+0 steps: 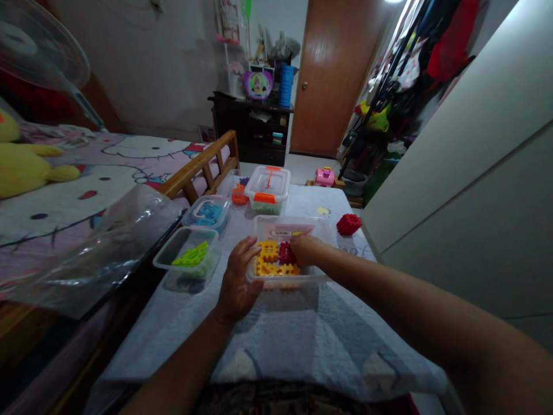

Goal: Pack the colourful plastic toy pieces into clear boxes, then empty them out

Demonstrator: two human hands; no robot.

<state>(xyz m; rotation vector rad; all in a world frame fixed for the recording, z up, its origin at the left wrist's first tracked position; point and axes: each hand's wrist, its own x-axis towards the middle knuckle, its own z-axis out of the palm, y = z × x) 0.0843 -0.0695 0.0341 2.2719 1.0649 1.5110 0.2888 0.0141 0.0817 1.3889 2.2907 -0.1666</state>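
Note:
A clear plastic box stands in front of me on the table, with yellow toy blocks and a dark red toy block inside. My left hand is at the box's left side, fingers spread along the rim and thumb by the front corner. Reaching into the box, my right hand has its fingers closed at the dark red block; the fingertips are partly hidden. A joined red block shape sits apart on the table's right side.
Left of the box stand a tub with lime green pieces and a tub with blue pieces. Behind is a lidded box with orange latches, near orange pieces. A plastic bag lies on the bed's edge.

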